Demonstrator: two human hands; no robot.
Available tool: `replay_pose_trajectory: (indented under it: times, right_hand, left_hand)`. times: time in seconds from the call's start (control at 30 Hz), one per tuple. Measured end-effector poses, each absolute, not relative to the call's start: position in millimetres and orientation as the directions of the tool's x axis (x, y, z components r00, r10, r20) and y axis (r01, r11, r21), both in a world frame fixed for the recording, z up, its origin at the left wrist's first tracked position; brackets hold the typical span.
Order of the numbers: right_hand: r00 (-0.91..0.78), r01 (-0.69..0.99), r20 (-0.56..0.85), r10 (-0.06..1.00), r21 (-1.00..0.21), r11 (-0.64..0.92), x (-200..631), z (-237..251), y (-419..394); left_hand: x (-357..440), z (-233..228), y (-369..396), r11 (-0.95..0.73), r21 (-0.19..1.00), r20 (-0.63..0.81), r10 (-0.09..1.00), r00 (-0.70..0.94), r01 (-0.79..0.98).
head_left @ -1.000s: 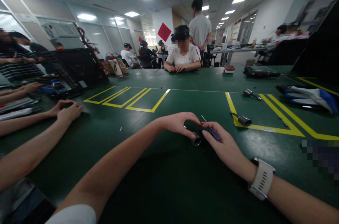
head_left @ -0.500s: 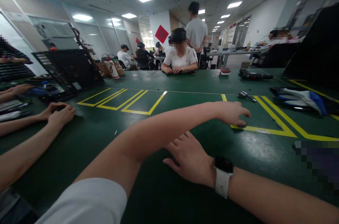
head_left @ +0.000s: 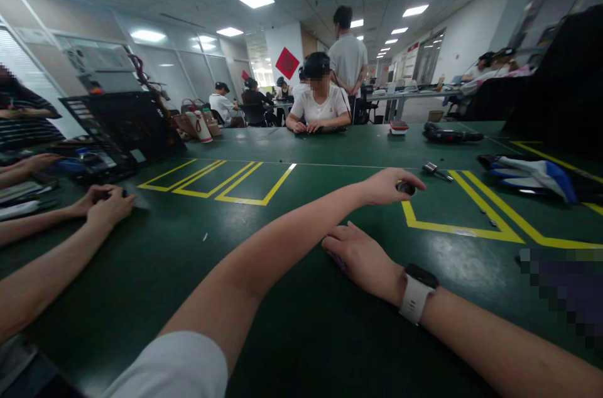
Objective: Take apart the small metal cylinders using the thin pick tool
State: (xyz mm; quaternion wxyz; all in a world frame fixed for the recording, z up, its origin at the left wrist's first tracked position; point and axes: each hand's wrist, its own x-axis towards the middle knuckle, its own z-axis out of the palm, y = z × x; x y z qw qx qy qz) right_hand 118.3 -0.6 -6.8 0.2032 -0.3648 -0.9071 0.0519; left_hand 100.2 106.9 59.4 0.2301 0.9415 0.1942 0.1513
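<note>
My left hand (head_left: 391,186) reaches across to the right, above the yellow-taped outline. Its thumb and fingers pinch a small dark round piece (head_left: 406,188) whose exact kind I cannot make out. Below the left forearm is my right hand (head_left: 362,258), low over the green table, with a watch at its wrist. Its fingers curl inward and together; whatever they may hold is hidden under them. A small metal piece with a thin stem (head_left: 437,172) lies just beyond the left hand. Tiny dark bits (head_left: 492,223) lie inside the taped outline.
Blue-and-white gloves (head_left: 537,175) lie at the right, with a black tool-like object (head_left: 452,133) behind them. A small red-and-white box (head_left: 399,127) stands farther back. Another person's hands (head_left: 106,200) work at the left edge; a person (head_left: 320,96) sits opposite.
My left hand has lifted off the table and drawn back leftward, with the dark round piece now visible in its grip. My right hand has shifted right, its spread fingers curling in.
</note>
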Motion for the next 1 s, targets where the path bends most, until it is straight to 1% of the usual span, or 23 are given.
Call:
replay_pose_trajectory:
  times: [0.03, 0.07, 0.13, 0.2, 0.3, 0.43, 0.53, 0.67, 0.77, 0.87, 1.0]
  right_hand:
    - [-0.642, 0.663, 0.316, 0.699, -0.230, 0.712, 122.2, -5.5, 1.8]
    - [-0.631, 0.683, 0.306, 0.713, -0.217, 0.698, 125.9, -4.6, 4.0]
    - [-0.608, 0.711, 0.302, 0.734, -0.204, 0.673, 133.7, -4.6, 8.0]
    - [-0.568, 0.751, 0.298, 0.767, -0.194, 0.631, 143.6, -6.5, 12.8]
    - [-0.483, 0.822, 0.286, 0.828, -0.177, 0.541, 166.0, -11.6, 22.5]
    - [-0.356, 0.900, 0.264, 0.897, -0.161, 0.404, 207.0, -18.4, 36.4]
    - [-0.245, 0.946, 0.252, 0.936, -0.149, 0.288, 234.6, -22.4, 41.7]
    - [-0.125, 0.979, 0.241, 0.962, -0.129, 0.160, 256.8, -25.9, 42.0]
    - [-0.038, 0.990, 0.248, 0.968, -0.125, 0.071, 263.9, -26.7, 41.2]
    - [-0.008, 0.990, 0.260, 0.965, -0.136, 0.045, 266.1, -27.8, 41.7]
    - [-0.016, 0.983, 0.288, 0.958, -0.170, 0.068, 266.6, -30.0, 43.7]
  left_hand:
    - [89.2, 63.6, 108.1, -0.807, 0.511, 0.219, 0.455, 0.864, 0.296]
    - [78.4, 66.6, 108.5, -0.767, 0.579, 0.258, 0.495, 0.829, 0.277]
    - [57.9, 69.2, 107.6, -0.683, 0.685, 0.282, 0.571, 0.771, 0.255]
    - [40.0, 67.5, 105.3, -0.612, 0.755, 0.290, 0.632, 0.718, 0.234]
    - [18.2, 59.7, 101.1, -0.519, 0.832, 0.291, 0.711, 0.640, 0.199]
    - [-4.7, 42.8, 93.7, -0.410, 0.896, 0.241, 0.774, 0.586, 0.172]
    - [-17.7, 26.3, 84.1, -0.344, 0.925, 0.194, 0.792, 0.578, 0.160]
    - [-26.1, 9.2, 67.7, -0.280, 0.943, 0.128, 0.804, 0.581, 0.180]
    - [-26.1, 5.8, 58.7, -0.306, 0.933, 0.133, 0.784, 0.607, 0.190]
    - [-24.3, 7.6, 55.1, -0.344, 0.916, 0.151, 0.774, 0.615, 0.208]
    - [-24.6, 7.9, 55.5, -0.362, 0.901, 0.143, 0.769, 0.623, 0.240]
